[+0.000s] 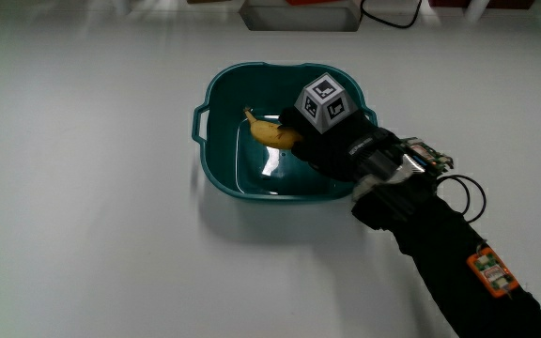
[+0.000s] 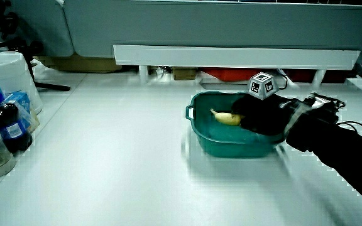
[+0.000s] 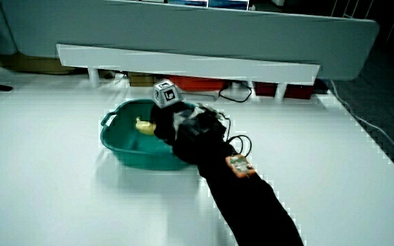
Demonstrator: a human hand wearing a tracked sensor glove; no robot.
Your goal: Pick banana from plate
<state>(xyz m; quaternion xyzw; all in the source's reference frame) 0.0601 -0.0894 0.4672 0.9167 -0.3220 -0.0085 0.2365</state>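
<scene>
We see a white table (image 1: 83, 207) w/ a teal bowl (image 1: 216, 160) on it. The task says plate, but it's more like a deep dish w/ small handles on its rim.

The banana (image 1: 272, 132) is inside the bowl, near the rim farther from the person. It's yellow w/ a dark stem tip. One end sticks out; the other end goes under the hand. In both side views we see the banana (image 2: 226, 117) (image 3: 144, 126) in the bowl, right next to the glove.

The hand (image 1: 332, 141) is in a black glove and reaches into the bowl, over the banana's end. The fingers look curled around that end of the banana, touching it. We can't see the fingertips well, they're dark on dark. The cube (image 1: 328, 99) w/ black and white marks sits on the back of the hand. The forearm (image 1: 440, 244) in a black sleeve goes from the bowl's rim toward the person. A small orange tag (image 1: 492, 270) is on the sleeve, and a thin black wire (image 1: 468, 192) loops near the wrist.

In a side view, bottles (image 2: 8, 125) and a white tub (image 2: 8, 78) stand at the table's edge, well apart from the bowl. A low white partition (image 2: 231, 56) runs along the table.
</scene>
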